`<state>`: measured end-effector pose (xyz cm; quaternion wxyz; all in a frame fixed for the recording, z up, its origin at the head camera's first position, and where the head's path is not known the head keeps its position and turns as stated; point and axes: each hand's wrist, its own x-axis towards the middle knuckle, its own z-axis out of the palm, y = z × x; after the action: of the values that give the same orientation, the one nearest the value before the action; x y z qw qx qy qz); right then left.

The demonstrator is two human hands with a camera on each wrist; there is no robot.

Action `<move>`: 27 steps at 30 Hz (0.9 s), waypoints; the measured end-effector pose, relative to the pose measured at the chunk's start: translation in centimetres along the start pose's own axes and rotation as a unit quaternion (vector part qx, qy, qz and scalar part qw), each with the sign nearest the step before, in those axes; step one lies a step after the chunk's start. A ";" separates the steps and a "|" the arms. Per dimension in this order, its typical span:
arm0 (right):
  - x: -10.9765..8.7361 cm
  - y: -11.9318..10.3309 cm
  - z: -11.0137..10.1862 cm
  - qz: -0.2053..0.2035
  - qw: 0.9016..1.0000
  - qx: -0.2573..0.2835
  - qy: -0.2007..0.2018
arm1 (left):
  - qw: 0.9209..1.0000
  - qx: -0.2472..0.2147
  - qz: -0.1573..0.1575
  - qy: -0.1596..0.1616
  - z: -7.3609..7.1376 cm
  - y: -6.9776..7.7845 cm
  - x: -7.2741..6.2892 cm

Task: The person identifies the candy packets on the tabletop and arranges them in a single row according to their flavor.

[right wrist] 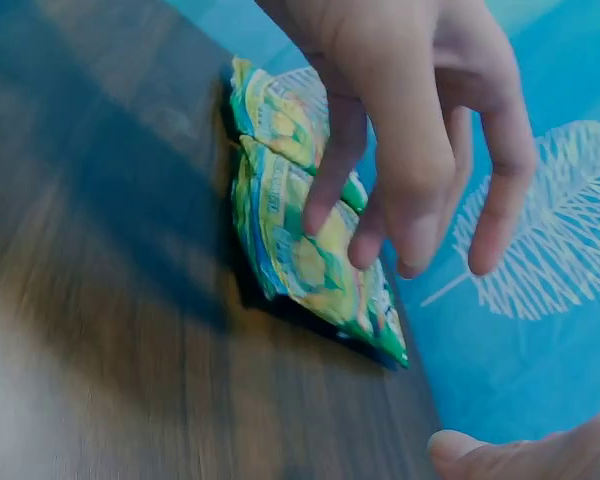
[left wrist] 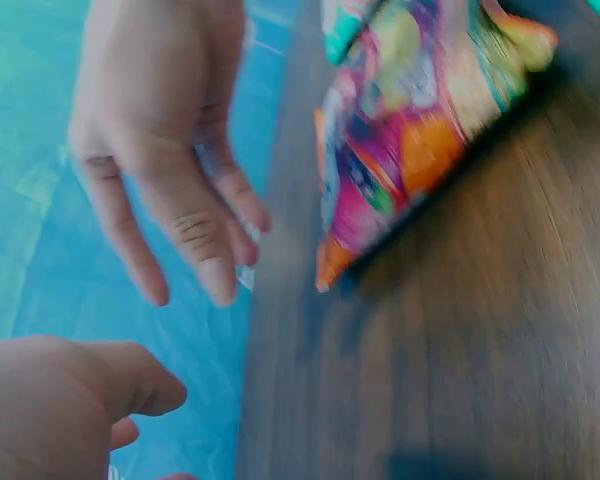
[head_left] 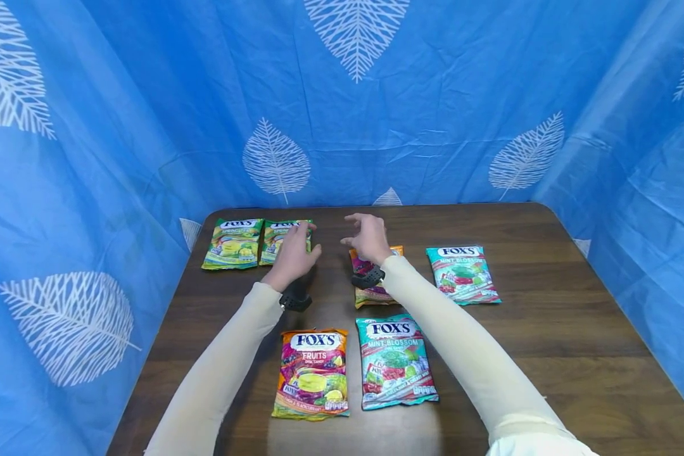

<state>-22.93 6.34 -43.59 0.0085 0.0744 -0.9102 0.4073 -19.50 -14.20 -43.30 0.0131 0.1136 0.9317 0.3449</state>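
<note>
My left hand (head_left: 294, 253) is over the right-hand edge of a green FOX'S candy bag (head_left: 273, 244), partly covering it; its fingers are spread and hold nothing. Facing it across a gap, my right hand (head_left: 369, 237) hovers at the top of an orange-and-purple FOX'S candy bag (head_left: 361, 297), fingers loosely bent around empty air. The wrist and forearm hide part of that bag. In the left wrist view, the right hand (left wrist: 160, 130) points down beside the purple bag (left wrist: 400, 130). The right wrist view has the left hand (right wrist: 400, 120) in front of the green bags (right wrist: 310, 240).
Another green bag (head_left: 232, 244) lies at the far left of the wooden table (head_left: 547, 354). A mint blossom bag (head_left: 463, 274) is on the right. Nearer me are a fruits bag (head_left: 312, 373) and a second mint blossom bag (head_left: 396, 361). Blue leaf-print curtain (head_left: 433, 126) surrounds the table.
</note>
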 end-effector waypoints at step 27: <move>-7.7 4.3 -7.1 0.058 0.998 -0.005 -0.022 | 0.990 -0.093 0.031 -0.103 4.0 4.2 -3.1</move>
<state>-16.22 15.43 -42.63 -0.0351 0.0307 -0.9149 0.4011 -15.27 -9.21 -43.85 0.1091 0.1756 0.8852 0.4167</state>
